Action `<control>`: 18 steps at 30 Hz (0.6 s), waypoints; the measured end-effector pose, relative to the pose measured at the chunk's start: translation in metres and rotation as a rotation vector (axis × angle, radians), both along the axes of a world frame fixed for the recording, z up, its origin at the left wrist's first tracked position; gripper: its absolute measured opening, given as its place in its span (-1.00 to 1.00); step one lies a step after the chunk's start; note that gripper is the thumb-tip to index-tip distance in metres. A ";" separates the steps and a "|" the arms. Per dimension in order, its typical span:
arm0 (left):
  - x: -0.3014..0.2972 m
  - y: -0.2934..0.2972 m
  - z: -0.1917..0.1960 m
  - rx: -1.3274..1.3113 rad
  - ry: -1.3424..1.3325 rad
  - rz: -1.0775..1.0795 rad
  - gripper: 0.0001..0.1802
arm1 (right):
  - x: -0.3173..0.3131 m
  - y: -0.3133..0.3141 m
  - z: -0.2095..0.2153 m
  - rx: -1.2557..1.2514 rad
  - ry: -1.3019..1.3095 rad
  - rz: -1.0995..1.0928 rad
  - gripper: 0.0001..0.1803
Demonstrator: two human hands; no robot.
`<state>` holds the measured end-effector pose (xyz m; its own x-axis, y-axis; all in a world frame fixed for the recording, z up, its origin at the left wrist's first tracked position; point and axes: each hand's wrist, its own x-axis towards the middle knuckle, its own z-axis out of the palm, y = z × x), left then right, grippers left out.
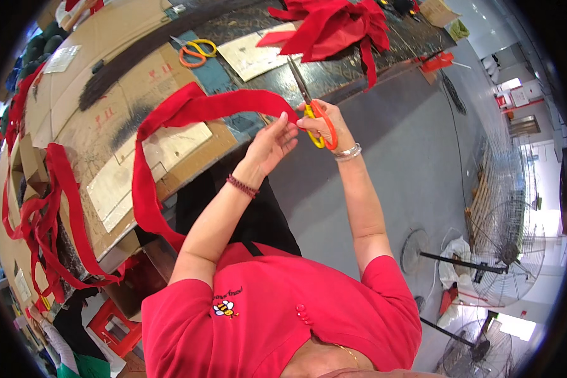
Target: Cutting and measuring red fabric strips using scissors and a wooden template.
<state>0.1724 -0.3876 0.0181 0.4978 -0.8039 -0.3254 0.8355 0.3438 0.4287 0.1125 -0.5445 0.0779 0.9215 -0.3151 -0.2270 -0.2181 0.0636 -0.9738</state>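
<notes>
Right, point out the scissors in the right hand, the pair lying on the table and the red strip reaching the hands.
Held scissors (304, 92): head view, on the blades.
Table scissors (187, 45): head view, near where the two halves cross.
Red strip (233, 104): head view, on its upper stretch.

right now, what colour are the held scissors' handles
The handles are orange and yellow; head view.

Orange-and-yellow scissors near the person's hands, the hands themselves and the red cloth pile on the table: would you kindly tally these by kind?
Scissors: 2 (held scissors, lying scissors)
Person's hands: 2 (left hand, right hand)
Red cloth pile: 1
Total: 5
</notes>
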 end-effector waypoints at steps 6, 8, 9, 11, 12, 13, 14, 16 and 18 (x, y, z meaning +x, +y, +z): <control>-0.019 0.002 0.000 0.059 0.000 0.040 -0.93 | -0.056 0.038 -0.014 0.079 -0.146 -0.184 -0.74; -0.023 0.008 0.003 0.081 -0.003 0.024 -0.92 | -0.069 0.046 -0.020 0.096 -0.161 -0.217 -0.73; -0.025 0.010 0.005 0.089 -0.008 0.013 -0.90 | -0.074 0.050 -0.023 0.115 -0.190 -0.229 -0.71; -0.029 0.014 0.009 0.095 -0.033 0.013 -0.89 | -0.081 0.056 -0.027 0.131 -0.192 -0.241 -0.69; -0.031 0.014 0.011 0.121 -0.054 0.023 -0.92 | -0.082 0.060 -0.029 0.088 -0.217 -0.234 -0.69; -0.032 0.015 0.013 0.135 -0.078 0.037 -0.93 | -0.082 0.063 -0.030 0.037 -0.234 -0.243 -0.68; -0.034 0.015 0.014 0.148 -0.076 0.034 -0.93 | -0.081 0.068 -0.031 0.031 -0.227 -0.261 -0.65; -0.036 0.016 0.015 0.164 -0.109 0.050 -0.93 | -0.079 0.075 -0.032 0.002 -0.264 -0.266 -0.63; -0.036 0.017 0.015 0.160 -0.093 0.050 -0.93 | -0.079 0.080 -0.030 -0.027 -0.275 -0.287 -0.60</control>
